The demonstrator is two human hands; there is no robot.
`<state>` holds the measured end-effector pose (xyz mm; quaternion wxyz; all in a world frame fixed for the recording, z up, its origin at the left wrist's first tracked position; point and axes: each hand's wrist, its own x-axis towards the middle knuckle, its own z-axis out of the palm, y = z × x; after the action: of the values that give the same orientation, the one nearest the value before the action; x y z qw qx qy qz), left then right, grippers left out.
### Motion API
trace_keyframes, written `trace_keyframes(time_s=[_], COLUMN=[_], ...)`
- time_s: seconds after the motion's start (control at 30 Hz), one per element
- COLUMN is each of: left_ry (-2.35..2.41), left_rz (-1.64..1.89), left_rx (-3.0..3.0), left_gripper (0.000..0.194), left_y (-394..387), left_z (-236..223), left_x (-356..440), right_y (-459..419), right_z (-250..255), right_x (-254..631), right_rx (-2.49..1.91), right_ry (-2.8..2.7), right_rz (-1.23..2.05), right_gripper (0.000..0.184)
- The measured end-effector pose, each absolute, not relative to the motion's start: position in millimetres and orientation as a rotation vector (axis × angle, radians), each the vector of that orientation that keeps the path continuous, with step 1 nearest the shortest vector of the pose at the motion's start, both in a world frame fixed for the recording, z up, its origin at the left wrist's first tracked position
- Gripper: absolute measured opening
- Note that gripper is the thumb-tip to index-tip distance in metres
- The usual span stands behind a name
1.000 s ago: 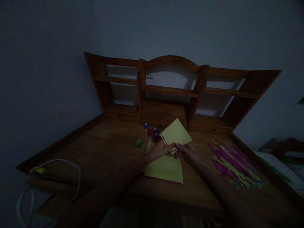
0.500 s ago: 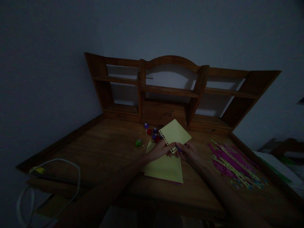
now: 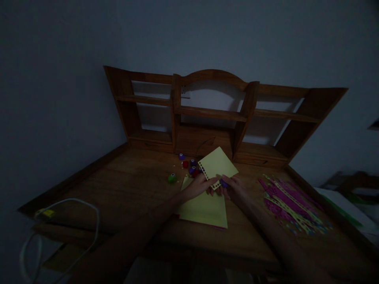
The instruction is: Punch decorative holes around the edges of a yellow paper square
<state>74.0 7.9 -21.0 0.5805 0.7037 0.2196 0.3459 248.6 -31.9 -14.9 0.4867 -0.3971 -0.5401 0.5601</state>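
Observation:
A sheet of pale yellow paper (image 3: 218,163) is held up at a slant, with a row of small punched holes along its lower left edge. My left hand (image 3: 200,185) pinches the sheet at its lower edge. In my right hand (image 3: 235,186) is a small purple craft punch (image 3: 224,183), set at the paper's lower corner; the fingers partly hide it. Beneath my hands lies a stack of yellow paper (image 3: 204,211) with a pinkish edge showing below. Behind the held sheet sit several purple and red craft punches (image 3: 192,169), and a green punch (image 3: 171,178) stands to their left.
Pink and yellow perforated paper strips (image 3: 290,201) are heaped on the right of the wooden desk (image 3: 142,185), with small coloured bits around them. A wooden shelf unit (image 3: 211,112) rises at the back. A white cable (image 3: 97,221) loops at the left edge.
The purple punch shows more clearly in my right hand, at the paper's lower corner. The held sheet has shifted very slightly; the view has moved a little.

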Motion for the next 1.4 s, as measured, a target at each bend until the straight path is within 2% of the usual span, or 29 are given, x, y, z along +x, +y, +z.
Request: trace_keyframes(time_s=[0.57,1.4], left_ry=[0.477,0.429], left_rz=[0.810,0.829], left_rx=[1.606,1.639], left_gripper=[0.042,0.042], left_y=[5.9,7.3], left_z=[-16.7,-19.3], left_x=[73.6,73.6], right_y=[-28.6,-27.5], right_z=[-18.6,-21.1], right_x=[252.5,254.6], right_rx=[-0.968,-0.975], right_ry=[-1.201,-1.339], right_rz=[1.385,1.335], right_gripper=[0.045,0.051])
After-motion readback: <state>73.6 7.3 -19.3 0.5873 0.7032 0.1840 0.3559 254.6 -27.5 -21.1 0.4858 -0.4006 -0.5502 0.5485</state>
